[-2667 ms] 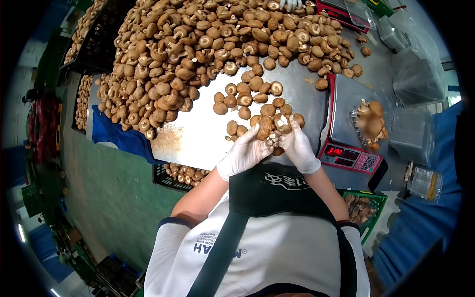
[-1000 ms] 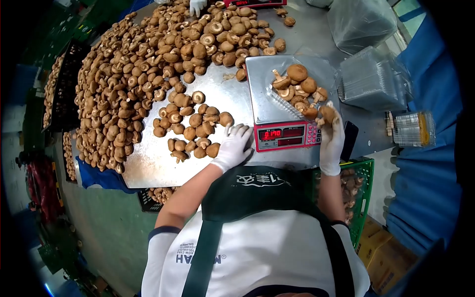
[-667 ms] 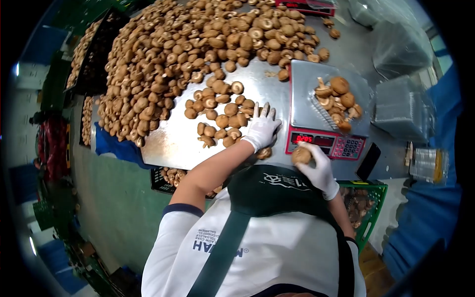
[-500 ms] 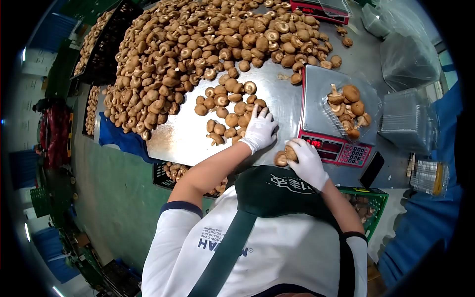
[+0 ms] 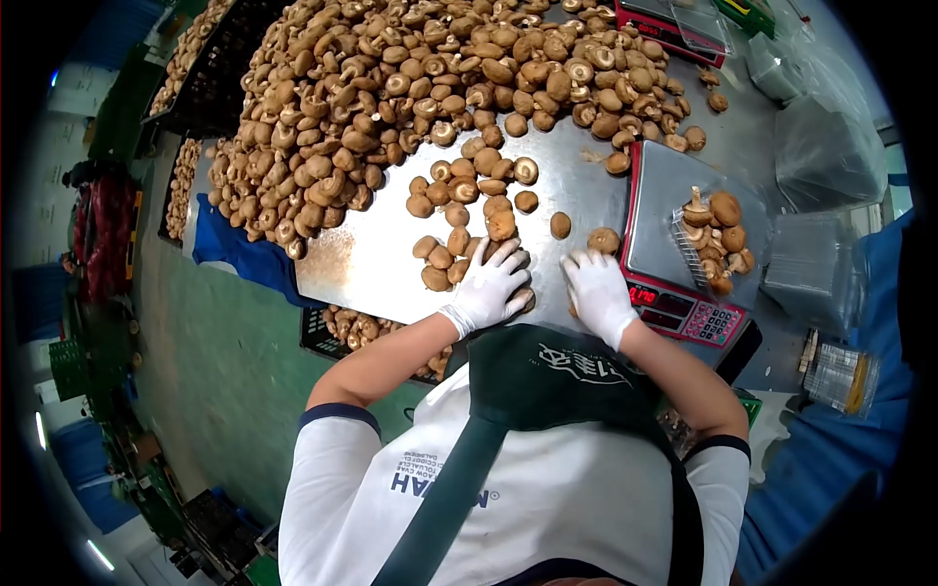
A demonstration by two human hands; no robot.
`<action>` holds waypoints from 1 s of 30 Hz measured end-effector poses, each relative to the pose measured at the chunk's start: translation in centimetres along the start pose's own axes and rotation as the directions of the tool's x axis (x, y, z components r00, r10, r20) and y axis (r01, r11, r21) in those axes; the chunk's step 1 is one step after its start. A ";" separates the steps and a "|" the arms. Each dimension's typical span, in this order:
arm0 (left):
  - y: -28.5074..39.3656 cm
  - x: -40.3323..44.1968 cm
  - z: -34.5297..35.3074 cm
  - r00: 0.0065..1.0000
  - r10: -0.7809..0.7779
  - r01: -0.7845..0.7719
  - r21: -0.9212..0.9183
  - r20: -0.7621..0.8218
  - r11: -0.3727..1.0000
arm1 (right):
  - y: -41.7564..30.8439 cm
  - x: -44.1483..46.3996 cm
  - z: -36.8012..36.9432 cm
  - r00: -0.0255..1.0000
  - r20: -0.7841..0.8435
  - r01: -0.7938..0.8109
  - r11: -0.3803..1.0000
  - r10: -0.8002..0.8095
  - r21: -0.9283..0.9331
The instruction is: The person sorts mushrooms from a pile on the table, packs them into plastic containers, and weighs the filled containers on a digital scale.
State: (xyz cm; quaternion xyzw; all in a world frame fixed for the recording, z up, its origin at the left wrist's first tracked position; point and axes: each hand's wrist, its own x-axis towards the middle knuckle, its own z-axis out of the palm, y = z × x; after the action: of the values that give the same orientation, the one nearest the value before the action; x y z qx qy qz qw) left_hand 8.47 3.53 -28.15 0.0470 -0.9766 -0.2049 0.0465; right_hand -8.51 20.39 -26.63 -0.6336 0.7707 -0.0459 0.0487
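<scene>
My left hand [image 5: 488, 285], in a white glove, lies spread palm down over a few mushrooms at the table's front. To its right my gloved right hand [image 5: 597, 293] rests with fingers apart, its fingertips just below a single mushroom [image 5: 603, 240]; a bit of brown shows at its left edge. Loose mushrooms [image 5: 462, 189] lie in a small group beyond my left hand. On the scale [image 5: 664, 237] at the right stands a clear tray with mushrooms [image 5: 724, 208], and the red display is lit.
A large heap of mushrooms [image 5: 332, 107] covers the back and left of the metal table [image 5: 381, 264]. A second scale [image 5: 674, 31] stands at the back right. Stacked clear trays [image 5: 809, 269] are at the right. A black crate [image 5: 205, 73] of mushrooms is at the far left.
My right hand has let go of the mushrooms it held and now lies open on the table. My left hand has moved toward the front edge. Several mushrooms near it have shifted.
</scene>
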 end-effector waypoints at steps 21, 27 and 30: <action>-3.5 0.0 -1.7 0.991 -0.083 0.082 -0.014 -0.108 0.997 | -5.2 6.3 4.1 0.927 0.069 -0.327 0.707 0.367 0.626; -2.6 0.3 -0.8 0.992 -0.096 0.095 -0.016 -0.085 0.995 | -3.7 0.8 -1.6 0.906 -0.089 -0.214 0.630 0.413 0.746; -1.4 1.3 -0.3 0.986 -0.095 0.095 -0.006 -0.137 0.995 | -1.5 -3.7 -6.9 0.785 -0.200 -0.174 0.518 0.586 0.838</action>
State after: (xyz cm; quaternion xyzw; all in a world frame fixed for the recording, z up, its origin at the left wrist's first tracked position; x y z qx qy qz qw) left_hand 7.31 1.98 -28.31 0.1072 -0.9678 -0.2030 0.1035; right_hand -7.22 23.83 -19.51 -0.3244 0.7813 -0.5132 0.1448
